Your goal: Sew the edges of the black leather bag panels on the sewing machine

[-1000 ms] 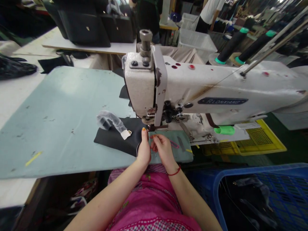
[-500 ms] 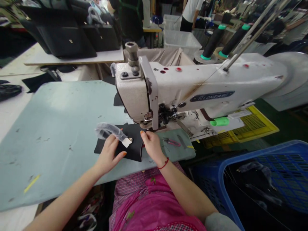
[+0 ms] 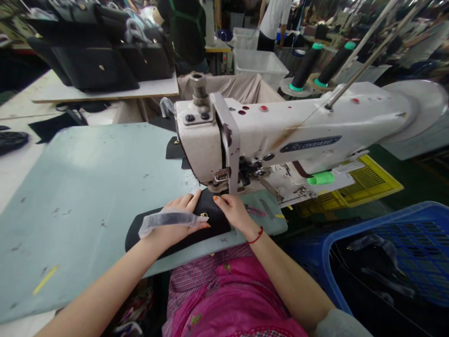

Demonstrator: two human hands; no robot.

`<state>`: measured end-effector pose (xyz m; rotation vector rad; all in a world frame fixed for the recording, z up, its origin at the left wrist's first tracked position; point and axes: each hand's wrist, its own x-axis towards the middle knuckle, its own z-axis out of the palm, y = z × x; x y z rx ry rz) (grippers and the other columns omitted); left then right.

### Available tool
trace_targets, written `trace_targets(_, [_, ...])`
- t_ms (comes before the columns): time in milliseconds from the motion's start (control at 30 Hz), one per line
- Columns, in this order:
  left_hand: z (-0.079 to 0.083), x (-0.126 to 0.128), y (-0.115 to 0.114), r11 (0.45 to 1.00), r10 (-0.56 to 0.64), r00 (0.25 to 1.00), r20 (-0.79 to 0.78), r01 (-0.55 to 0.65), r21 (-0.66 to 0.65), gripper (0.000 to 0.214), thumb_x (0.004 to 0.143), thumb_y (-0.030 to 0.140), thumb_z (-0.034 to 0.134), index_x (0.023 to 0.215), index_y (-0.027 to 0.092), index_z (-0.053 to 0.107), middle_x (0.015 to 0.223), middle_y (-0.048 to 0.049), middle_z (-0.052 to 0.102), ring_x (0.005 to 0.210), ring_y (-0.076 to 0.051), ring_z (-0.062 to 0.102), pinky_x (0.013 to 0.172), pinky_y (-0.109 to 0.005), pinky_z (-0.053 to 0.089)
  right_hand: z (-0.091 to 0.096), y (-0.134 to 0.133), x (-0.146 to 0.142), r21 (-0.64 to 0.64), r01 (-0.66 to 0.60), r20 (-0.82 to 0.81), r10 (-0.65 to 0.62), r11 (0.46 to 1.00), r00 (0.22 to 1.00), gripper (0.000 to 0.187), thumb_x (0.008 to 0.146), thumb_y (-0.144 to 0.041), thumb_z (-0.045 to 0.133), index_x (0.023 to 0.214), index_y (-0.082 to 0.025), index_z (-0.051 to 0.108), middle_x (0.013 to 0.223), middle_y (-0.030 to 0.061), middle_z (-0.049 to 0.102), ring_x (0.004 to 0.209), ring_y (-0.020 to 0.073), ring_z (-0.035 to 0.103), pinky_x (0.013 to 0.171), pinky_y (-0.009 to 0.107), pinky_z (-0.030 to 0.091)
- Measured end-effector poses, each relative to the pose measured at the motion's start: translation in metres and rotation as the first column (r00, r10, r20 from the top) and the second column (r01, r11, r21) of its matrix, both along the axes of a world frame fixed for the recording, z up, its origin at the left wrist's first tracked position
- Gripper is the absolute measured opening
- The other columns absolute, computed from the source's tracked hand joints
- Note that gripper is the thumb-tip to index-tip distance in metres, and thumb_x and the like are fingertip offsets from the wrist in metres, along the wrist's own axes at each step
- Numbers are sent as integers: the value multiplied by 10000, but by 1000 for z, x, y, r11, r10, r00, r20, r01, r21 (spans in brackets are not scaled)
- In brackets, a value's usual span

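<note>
A black leather bag piece (image 3: 213, 220) lies on the pale green sewing table (image 3: 87, 187), its far edge under the head of the white sewing machine (image 3: 210, 140). A gold clasp (image 3: 204, 215) sits on it, with a strip of clear plastic film (image 3: 164, 221) trailing over my left hand. My left hand (image 3: 175, 229) rests flat on the piece, fingers stretched toward the machine and thumb apart. Beside the presser foot, my right hand (image 3: 229, 208) pinches the piece's right edge between thumb and fingers. The needle itself is hidden behind the machine head.
Pink thread snips (image 3: 255, 211) lie right of my right hand. Small black pieces (image 3: 174, 149) rest behind the machine head. A blue basket (image 3: 329, 243) of black goods stands at the right, a yellow crate (image 3: 379, 180) beyond. Black bags (image 3: 101, 65) stand at the back left.
The bag piece has turned and shifted, now stretching further left with its far edge nearer the machine head. My left hand has flattened out over it; my right hand has moved slightly right.
</note>
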<state>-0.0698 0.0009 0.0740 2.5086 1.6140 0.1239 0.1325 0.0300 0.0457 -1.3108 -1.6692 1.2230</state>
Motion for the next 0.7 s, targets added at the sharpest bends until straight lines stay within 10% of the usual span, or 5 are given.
trace_targets(167, [3,7,0,998,43,999,-28,-42,48,872,816,688,508,1468,140,317,1208,-163,598,1045,-326,601,930,-420,463,5,5,3,7,-27,23,27,1000,999,466,907,-470,457,553,-184,358,551,-42,301,542,89,305,515,255,201])
trace_targets(433, [-35,0,-12,986,41,950,309,-89,143,920,786,588,638,1502,201,210,1519,-173,325,1369,-354,361,1102,-526,344,-6,-24,14,128,-24,108,10,992,994,418,969,-423,410,620,-197,373,581,-31,396,564,107,373,547,255,243])
trace_targets(700, [-63,-7,-17,984,-47,779,625,-73,164,185,904,282,576,1078,222,594,1380,-99,528,1354,-261,424,1152,-540,288,-21,-29,13,181,45,119,-67,982,991,428,971,-417,425,609,-202,348,560,-32,368,544,112,361,548,270,227])
